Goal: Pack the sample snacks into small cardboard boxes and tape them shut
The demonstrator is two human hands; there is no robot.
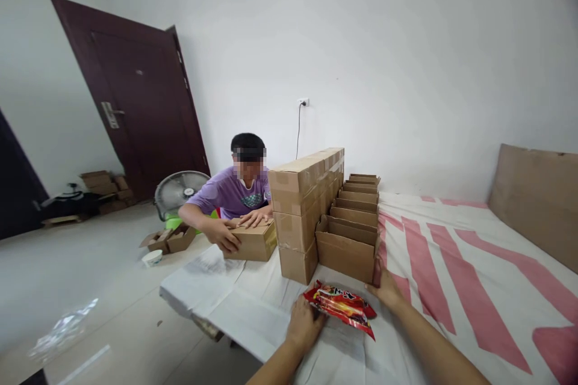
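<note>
A red snack packet (344,307) lies on the white sheet in front of me. My left hand (303,323) rests at its left end, fingers curled on the packet's edge. My right hand (387,290) touches the packet's right end, beside the corner of an open cardboard box (345,255). Behind that box stands a row of several more open boxes (356,201).
A stack of sealed cartons (301,210) stands left of the open boxes. Another person in a purple shirt (232,195) presses both hands on a small carton (255,240). A fan (178,191), a bowl (152,258), floor boxes, a dark door (139,108) and a cardboard sheet (537,198) surround the red-striped bed (465,277).
</note>
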